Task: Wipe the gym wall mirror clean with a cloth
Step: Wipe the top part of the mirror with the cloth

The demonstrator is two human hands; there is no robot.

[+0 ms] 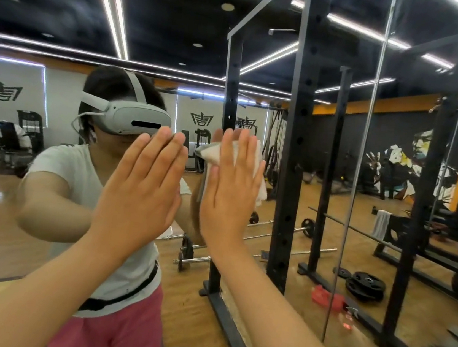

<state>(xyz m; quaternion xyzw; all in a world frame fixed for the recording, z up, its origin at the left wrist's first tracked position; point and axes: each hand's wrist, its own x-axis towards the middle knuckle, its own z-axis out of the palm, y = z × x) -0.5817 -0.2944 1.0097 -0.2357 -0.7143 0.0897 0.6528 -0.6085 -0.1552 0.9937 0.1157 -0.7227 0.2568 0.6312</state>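
White cloth is pinned flat to the mirror under my right hand, fingers straight. My left hand, just beside it, presses bare glass with nothing under it.

1. We see the mirror as smooth, glossy glass.
2. The cloth looks like soft white fabric, crumpled.
3. We tag the rack as matt black painted metal.
4. The floor is shiny varnished wood.
5. The barbell is bright polished metal.
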